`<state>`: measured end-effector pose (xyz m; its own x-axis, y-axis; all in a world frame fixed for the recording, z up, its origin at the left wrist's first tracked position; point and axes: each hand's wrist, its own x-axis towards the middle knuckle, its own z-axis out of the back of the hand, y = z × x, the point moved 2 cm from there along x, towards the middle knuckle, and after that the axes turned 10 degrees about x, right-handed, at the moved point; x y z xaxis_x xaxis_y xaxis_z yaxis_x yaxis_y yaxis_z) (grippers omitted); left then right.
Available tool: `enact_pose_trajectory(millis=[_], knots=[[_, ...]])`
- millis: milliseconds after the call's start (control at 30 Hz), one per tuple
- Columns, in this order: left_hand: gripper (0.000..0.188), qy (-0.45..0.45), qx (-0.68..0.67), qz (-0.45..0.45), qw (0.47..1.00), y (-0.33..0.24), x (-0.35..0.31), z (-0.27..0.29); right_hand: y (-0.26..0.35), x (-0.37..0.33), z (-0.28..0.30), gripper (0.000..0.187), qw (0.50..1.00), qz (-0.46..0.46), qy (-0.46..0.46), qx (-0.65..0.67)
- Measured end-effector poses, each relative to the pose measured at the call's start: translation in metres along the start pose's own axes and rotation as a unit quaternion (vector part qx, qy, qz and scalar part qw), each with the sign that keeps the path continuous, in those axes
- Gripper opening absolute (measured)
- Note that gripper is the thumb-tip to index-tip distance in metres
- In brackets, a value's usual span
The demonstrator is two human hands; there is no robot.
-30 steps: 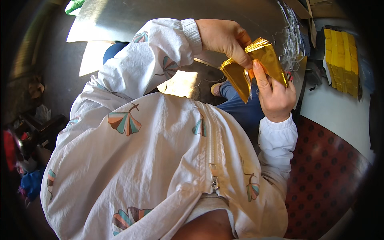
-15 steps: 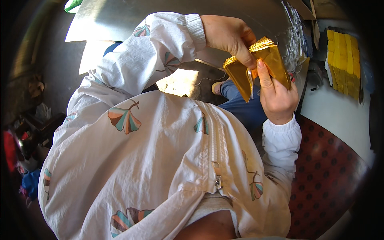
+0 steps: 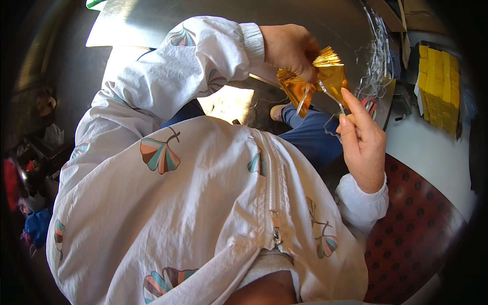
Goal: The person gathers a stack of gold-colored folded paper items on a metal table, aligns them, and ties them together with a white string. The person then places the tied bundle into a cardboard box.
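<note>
My left hand (image 3: 291, 51) grips a folded bundle of shiny gold foil sheets (image 3: 333, 76) at its middle. The layered ends fan out on both sides of the fingers. From the pinched middle a thin silvery strand (image 3: 331, 94) runs down to my right hand (image 3: 365, 145). The right thumb and forefinger close on that strand, with the forefinger stretched up near the foil's right edge. A loose, crinkled end of strand hangs beside the right thumb. The left fingertips are partly hidden behind the foil.
A tangle of silvery strands (image 3: 376, 61) lies at the edge of the grey metal tabletop (image 3: 203, 23). On the white surface (image 3: 432, 147) at the right stands a stack of yellow folded bundles (image 3: 438, 89). A dark red dotted panel (image 3: 406, 229) sits below it.
My right hand has let go of the foil and moved down and right, drawing out the strand. The foil's middle is now squeezed narrower in my left hand.
</note>
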<state>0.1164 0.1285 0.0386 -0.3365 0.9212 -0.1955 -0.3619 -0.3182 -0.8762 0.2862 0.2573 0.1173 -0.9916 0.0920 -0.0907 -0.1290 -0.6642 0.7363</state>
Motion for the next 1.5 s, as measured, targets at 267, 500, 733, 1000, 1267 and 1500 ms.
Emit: enact_pose_trajectory(millis=[267,500,733,1000,1267,1500], knots=[[0.037,0.014,0.109,-0.031,0.993,-0.022,-0.006,-0.004,0.045,0.025,0.037,0.004,0.975,0.12,0.114,-0.146],[0.037,0.03,0.117,-0.124,0.985,-0.045,-0.016,-0.018,0.027,0.084,0.033,0.008,0.969,0.182,0.169,0.002],[0.035,0.014,0.07,-0.163,0.984,-0.046,-0.027,-0.017,-0.029,0.083,0.007,0.015,0.92,0.045,0.189,0.342],[0.047,0.023,0.032,-0.118,0.992,-0.045,-0.029,-0.024,-0.058,0.084,0.005,0.015,0.821,-0.019,0.258,0.509],[0.098,-0.036,0.066,-0.104,0.992,-0.044,-0.038,-0.024,-0.07,0.079,-0.01,0.018,0.781,-0.069,0.245,0.571],[0.087,-0.129,-0.003,-0.262,0.957,-0.048,-0.034,-0.026,-0.081,0.079,-0.043,0.021,0.724,-0.092,0.276,0.625]])
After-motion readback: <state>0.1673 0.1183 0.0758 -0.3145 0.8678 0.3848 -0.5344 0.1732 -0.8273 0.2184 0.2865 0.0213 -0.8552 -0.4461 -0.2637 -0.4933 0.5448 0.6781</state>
